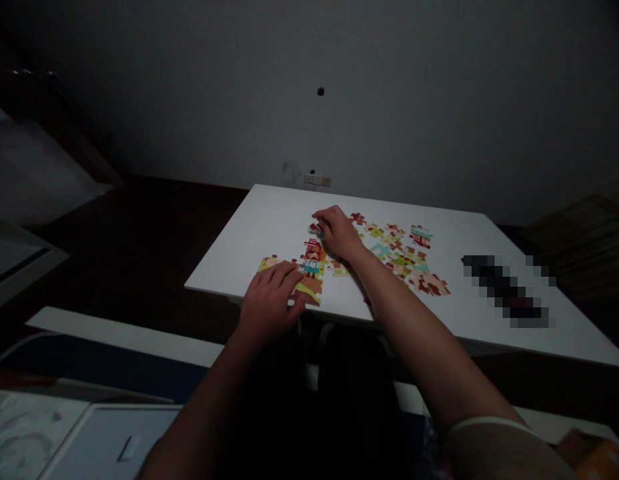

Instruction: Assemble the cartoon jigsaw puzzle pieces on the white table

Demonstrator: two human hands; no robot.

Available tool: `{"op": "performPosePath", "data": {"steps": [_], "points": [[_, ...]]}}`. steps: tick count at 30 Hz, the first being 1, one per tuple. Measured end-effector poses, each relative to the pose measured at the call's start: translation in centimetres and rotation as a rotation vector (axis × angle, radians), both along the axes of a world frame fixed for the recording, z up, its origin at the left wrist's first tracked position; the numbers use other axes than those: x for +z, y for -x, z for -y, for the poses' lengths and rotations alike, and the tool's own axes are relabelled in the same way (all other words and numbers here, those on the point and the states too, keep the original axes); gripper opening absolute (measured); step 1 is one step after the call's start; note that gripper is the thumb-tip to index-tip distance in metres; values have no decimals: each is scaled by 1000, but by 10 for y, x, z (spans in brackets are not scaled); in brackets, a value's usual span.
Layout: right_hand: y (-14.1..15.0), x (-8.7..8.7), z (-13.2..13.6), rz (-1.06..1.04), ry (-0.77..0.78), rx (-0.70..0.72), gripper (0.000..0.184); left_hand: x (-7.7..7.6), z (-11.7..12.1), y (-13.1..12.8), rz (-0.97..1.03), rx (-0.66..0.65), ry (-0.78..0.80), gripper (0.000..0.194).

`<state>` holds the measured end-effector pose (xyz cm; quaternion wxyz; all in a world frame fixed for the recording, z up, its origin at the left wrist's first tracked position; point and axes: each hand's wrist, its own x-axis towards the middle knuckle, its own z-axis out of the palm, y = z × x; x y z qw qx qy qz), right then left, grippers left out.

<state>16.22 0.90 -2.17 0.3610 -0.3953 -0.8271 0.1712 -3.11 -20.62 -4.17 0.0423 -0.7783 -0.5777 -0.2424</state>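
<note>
A white table (pixel 269 227) carries a colourful jigsaw puzzle. A joined section of the puzzle (pixel 312 267) lies near the table's front edge. My left hand (pixel 269 300) rests flat on its left part, fingers stretched out. My right hand (pixel 337 230) reaches further back, fingers curled over a puzzle piece (pixel 315 230) at the top of the joined section. Several loose pieces (pixel 404 257) are scattered to the right of that hand.
A dark blurred-out object (pixel 507 290) lies on the table's right side. A wall socket (pixel 317 179) sits behind the table's far edge. White boxes (pixel 84 433) are at the lower left, and dark floor (pixel 139 247) spreads left of the table.
</note>
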Motion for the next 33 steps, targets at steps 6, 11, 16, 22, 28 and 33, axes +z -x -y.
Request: {"op": "performPosePath", "data": {"steps": [6, 11, 16, 22, 28, 33], "points": [[1, -1, 0, 5, -40, 22, 30, 1, 0, 0, 0, -1, 10, 38], [0, -4, 0, 44, -13, 41, 28, 1, 0, 0, -7, -3, 1, 37], [-1, -2, -1, 52, -22, 42, 26, 1, 0, 0, 4, -1, 5, 38], [-19, 18, -6, -15, -165, -88, 28, 1, 1, 0, 14, -9, 9, 40], [-58, 57, -7, -191, -312, -279, 25, 1, 2, 1, 1, -12, 6, 40], [-87, 78, 4, -10, -221, -144, 24, 1, 1, 2, -11, -19, 9, 41]]}}
